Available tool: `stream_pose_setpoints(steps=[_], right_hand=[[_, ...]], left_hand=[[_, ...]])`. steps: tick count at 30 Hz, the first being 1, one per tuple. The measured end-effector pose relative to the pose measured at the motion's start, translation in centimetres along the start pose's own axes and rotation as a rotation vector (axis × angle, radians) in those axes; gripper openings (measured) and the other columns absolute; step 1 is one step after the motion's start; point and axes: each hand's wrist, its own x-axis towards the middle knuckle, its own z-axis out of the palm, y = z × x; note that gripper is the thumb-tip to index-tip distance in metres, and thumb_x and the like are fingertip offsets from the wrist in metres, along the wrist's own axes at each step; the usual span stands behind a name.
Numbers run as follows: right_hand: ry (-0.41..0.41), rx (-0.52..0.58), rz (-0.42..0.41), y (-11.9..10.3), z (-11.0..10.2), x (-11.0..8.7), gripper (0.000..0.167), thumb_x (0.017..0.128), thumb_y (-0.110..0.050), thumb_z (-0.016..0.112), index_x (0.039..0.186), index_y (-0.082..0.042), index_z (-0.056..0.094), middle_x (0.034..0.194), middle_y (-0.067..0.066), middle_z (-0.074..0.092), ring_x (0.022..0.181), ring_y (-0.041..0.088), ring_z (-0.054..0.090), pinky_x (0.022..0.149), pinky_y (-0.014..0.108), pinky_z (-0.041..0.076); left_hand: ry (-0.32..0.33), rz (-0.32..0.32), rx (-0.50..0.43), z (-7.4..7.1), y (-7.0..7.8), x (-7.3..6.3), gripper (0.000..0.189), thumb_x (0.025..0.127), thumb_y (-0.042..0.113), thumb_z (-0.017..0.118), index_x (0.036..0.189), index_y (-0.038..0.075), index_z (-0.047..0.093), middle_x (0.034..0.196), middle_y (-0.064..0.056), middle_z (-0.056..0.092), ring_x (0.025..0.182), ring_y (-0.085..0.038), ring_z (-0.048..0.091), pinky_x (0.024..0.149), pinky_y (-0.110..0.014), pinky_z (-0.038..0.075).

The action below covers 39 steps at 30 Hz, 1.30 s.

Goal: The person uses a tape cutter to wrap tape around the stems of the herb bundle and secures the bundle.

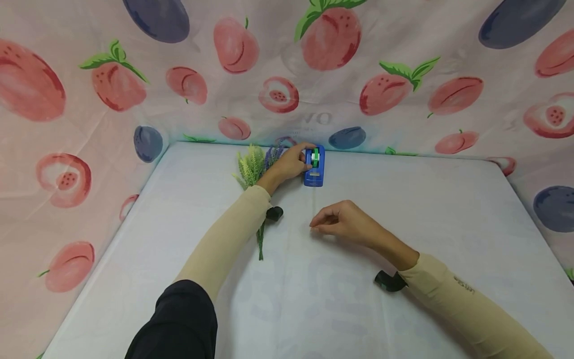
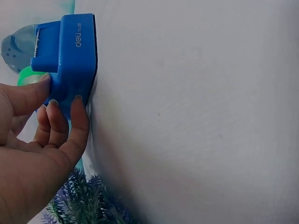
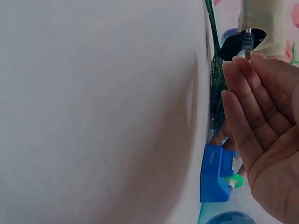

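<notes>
A blue tape dispenser [image 1: 315, 178] with a green tape core [image 1: 315, 157] stands near the back edge of the white table. My left hand [image 1: 289, 163] grips it from the left. In the left wrist view, the thumb lies near the tape roll and the other fingertips touch the dispenser's side [image 2: 77, 60]. Nearer the front, my right hand [image 1: 352, 224] hovers low over the table, its fingers loosely bent and holding nothing. From the right wrist view its fingers [image 3: 254, 105] appear relaxed, apart from the dispenser [image 3: 215, 175].
Artificial flowers, yellow-green sprigs [image 1: 251, 164] and purple ones [image 1: 272, 155], lie left of the dispenser, partly under my left arm. Their green stems [image 1: 260, 244] point toward the front. A fruit-print cloth [image 1: 323, 94] hangs behind the white table [image 1: 426, 199].
</notes>
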Motion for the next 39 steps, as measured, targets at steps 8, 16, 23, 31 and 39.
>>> stream_pose_setpoints(steps=[8,16,23,31,39], right_hand=[[0.051,-0.078,-0.064,0.2,0.1,0.0,0.011,0.091,-0.007,0.076,0.095,-0.017,0.079,0.095,-0.007,0.073,0.088,0.009,0.069,0.077,0.028,0.058],[0.148,-0.069,-0.177,0.0,0.4,-0.1,0.002,0.088,-0.010,0.081,0.087,-0.009,0.079,0.111,0.007,0.055,0.088,0.010,0.069,0.076,0.029,0.060],[0.144,-0.144,-0.276,-0.2,0.1,-0.1,0.015,0.087,-0.002,0.078,0.092,-0.016,0.080,0.100,-0.008,0.068,0.088,0.008,0.065,0.076,0.028,0.059],[0.202,-0.182,-0.284,0.3,-0.3,-0.4,0.017,0.087,-0.002,0.078,0.102,-0.010,0.080,0.094,-0.008,0.073,0.079,0.006,0.067,0.073,0.026,0.058],[0.222,-0.177,-0.194,0.8,-0.4,-0.6,0.028,0.088,-0.005,0.079,0.115,-0.005,0.076,0.093,-0.003,0.076,0.080,0.007,0.069,0.073,0.027,0.059]], left_hand=[[0.014,0.004,-0.031,-0.2,0.1,-0.3,0.057,0.096,0.002,0.068,0.149,0.015,0.051,0.092,-0.009,0.052,0.073,-0.019,0.045,0.067,-0.031,0.040],[-0.010,0.039,-0.155,-0.8,0.6,-1.4,0.059,0.096,-0.007,0.058,0.152,0.010,0.047,0.102,-0.015,0.054,0.093,-0.043,0.062,0.077,-0.051,0.053],[-0.003,0.066,-0.136,-1.8,0.8,-2.5,0.058,0.097,-0.007,0.057,0.151,0.012,0.048,0.103,-0.016,0.054,0.101,-0.039,0.064,0.084,-0.057,0.053],[0.007,0.058,-0.122,-2.2,0.6,-3.6,0.053,0.099,0.000,0.061,0.149,0.012,0.050,0.104,-0.017,0.055,0.100,-0.046,0.060,0.085,-0.057,0.053],[0.024,0.039,-0.074,-2.6,0.6,-4.9,0.053,0.098,0.000,0.062,0.149,0.013,0.051,0.103,-0.014,0.057,0.099,-0.042,0.062,0.084,-0.055,0.054]])
